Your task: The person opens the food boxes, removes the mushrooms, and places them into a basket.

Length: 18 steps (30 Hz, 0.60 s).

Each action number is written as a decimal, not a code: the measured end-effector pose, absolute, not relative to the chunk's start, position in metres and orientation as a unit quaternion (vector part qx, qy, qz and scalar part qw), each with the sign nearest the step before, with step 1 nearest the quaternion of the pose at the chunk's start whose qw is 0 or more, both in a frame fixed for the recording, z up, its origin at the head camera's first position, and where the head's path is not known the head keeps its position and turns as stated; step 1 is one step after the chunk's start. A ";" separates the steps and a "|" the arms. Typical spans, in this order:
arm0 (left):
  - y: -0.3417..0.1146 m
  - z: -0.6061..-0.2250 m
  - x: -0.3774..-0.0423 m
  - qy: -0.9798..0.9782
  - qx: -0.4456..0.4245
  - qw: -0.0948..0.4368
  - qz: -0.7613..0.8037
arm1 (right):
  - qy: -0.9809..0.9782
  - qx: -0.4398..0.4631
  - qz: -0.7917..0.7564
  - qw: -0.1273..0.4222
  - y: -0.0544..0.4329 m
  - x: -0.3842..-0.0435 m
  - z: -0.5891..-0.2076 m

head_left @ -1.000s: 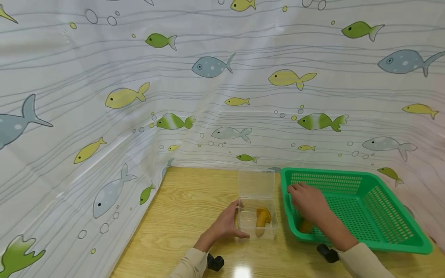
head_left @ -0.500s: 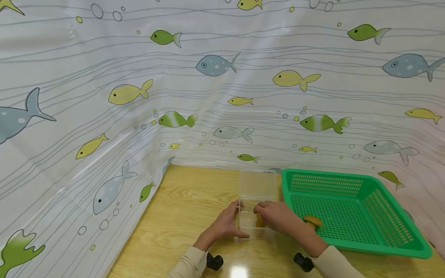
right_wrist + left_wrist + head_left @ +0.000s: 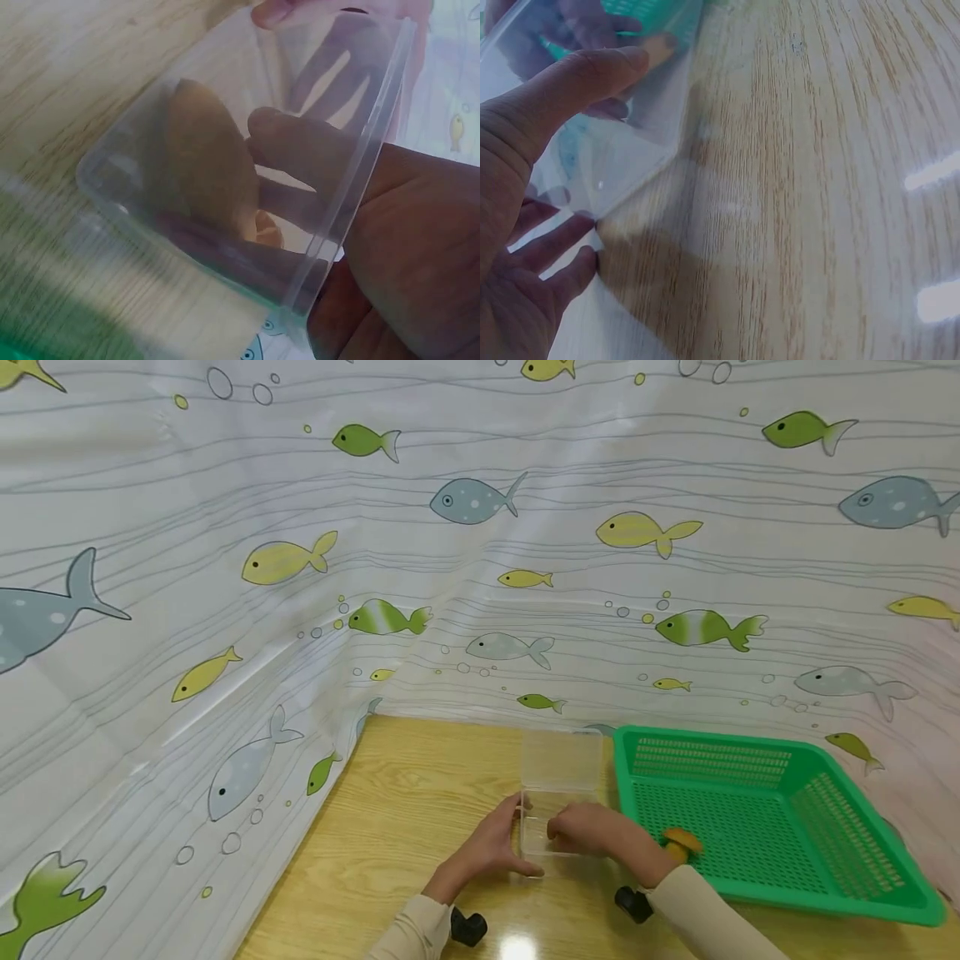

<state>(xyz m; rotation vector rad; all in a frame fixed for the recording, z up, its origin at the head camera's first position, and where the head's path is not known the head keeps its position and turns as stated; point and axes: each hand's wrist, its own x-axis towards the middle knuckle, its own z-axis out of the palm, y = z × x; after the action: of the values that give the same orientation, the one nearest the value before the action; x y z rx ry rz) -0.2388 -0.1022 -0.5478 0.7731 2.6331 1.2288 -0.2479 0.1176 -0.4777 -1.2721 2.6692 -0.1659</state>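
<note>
A clear plastic box point(image 3: 536, 837) with its lid point(image 3: 561, 758) folded back stands on the table. My left hand point(image 3: 491, 843) holds the box across its left side, thumb on the front wall and fingers at the back. Inside the box is my right hand point(image 3: 588, 831), reaching in from the right. In the right wrist view, its thumb and fingers grip a tan mushroom point(image 3: 210, 150) seen through the wall. From the head view the hand hides this mushroom. Another mushroom point(image 3: 681, 842), orange-brown, lies in the green basket point(image 3: 787, 893), near its left front corner.
The green basket sits right of the box, close to my right forearm. A light wooden table point(image 3: 397, 785) lies beneath everything. White sheeting point(image 3: 450, 577) printed with fish rises behind and on the left. Each wrist carries a small black device point(image 3: 468, 928).
My right hand has moved left from the basket into the box, over the spot where a mushroom showed. The basket's mushroom has come into fuller view. My left hand keeps its hold.
</note>
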 end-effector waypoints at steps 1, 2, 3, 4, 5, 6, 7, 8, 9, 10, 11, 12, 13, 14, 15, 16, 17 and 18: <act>-0.102 -0.549 -0.239 0.874 0.259 0.066 0.405 | 0.898 -0.426 -0.057 0.094 0.117 -0.248 -0.479; -0.102 -0.549 -0.239 0.874 0.258 0.066 0.406 | 0.898 -0.425 -0.056 0.096 0.116 -0.248 -0.480; -0.102 -0.549 -0.238 0.876 0.256 0.066 0.404 | 0.898 -0.426 -0.055 0.094 0.115 -0.249 -0.480; -0.102 -0.549 -0.238 0.877 0.254 0.065 0.404 | 0.899 -0.425 -0.055 0.091 0.115 -0.249 -0.480; -0.102 -0.549 -0.238 0.878 0.249 0.067 0.403 | 0.899 -0.424 -0.056 0.091 0.115 -0.249 -0.481; -0.102 -0.549 -0.238 0.878 0.246 0.067 0.404 | 0.899 -0.425 -0.059 0.090 0.115 -0.248 -0.480; -0.102 -0.549 -0.238 0.879 0.243 0.069 0.404 | 0.898 -0.426 -0.060 0.088 0.116 -0.248 -0.480; -0.103 -0.549 -0.238 0.878 0.241 0.070 0.408 | 0.898 -0.428 -0.064 0.084 0.116 -0.248 -0.480; -0.103 -0.549 -0.238 0.878 0.240 0.071 0.407 | 0.898 -0.427 -0.069 0.083 0.117 -0.248 -0.480; -0.103 -0.549 -0.238 0.879 0.240 0.071 0.407 | 0.897 -0.429 -0.075 0.080 0.117 -0.248 -0.479; -0.103 -0.549 -0.238 0.878 0.240 0.071 0.407 | 0.895 -0.432 -0.082 0.075 0.117 -0.247 -0.478; -0.102 -0.549 -0.237 0.878 0.241 0.070 0.407 | 0.893 -0.436 -0.088 0.068 0.118 -0.247 -0.477; -0.102 -0.549 -0.237 0.878 0.241 0.071 0.407 | 0.892 -0.438 -0.093 0.062 0.119 -0.246 -0.475; -0.102 -0.548 -0.237 0.879 0.241 0.070 0.404 | 0.891 -0.440 -0.101 0.056 0.119 -0.245 -0.473; -0.102 -0.548 -0.237 0.881 0.239 0.073 0.403 | 0.890 -0.440 -0.107 0.050 0.119 -0.245 -0.470; -0.102 -0.547 -0.237 0.881 0.238 0.073 0.402 | 0.889 -0.441 -0.112 0.042 0.118 -0.244 -0.467; -0.101 -0.547 -0.236 0.881 0.237 0.073 0.402 | 0.888 -0.445 -0.115 0.030 0.119 -0.243 -0.463; -0.101 -0.547 -0.236 0.882 0.236 0.074 0.400 | 0.887 -0.445 -0.119 0.021 0.119 -0.241 -0.459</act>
<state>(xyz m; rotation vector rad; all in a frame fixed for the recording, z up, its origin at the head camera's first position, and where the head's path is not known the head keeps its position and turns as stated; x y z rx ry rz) -0.2363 -0.1012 -0.5468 0.7088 2.6484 1.2005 -0.2412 0.1193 -0.4587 -1.3806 2.7509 -0.3696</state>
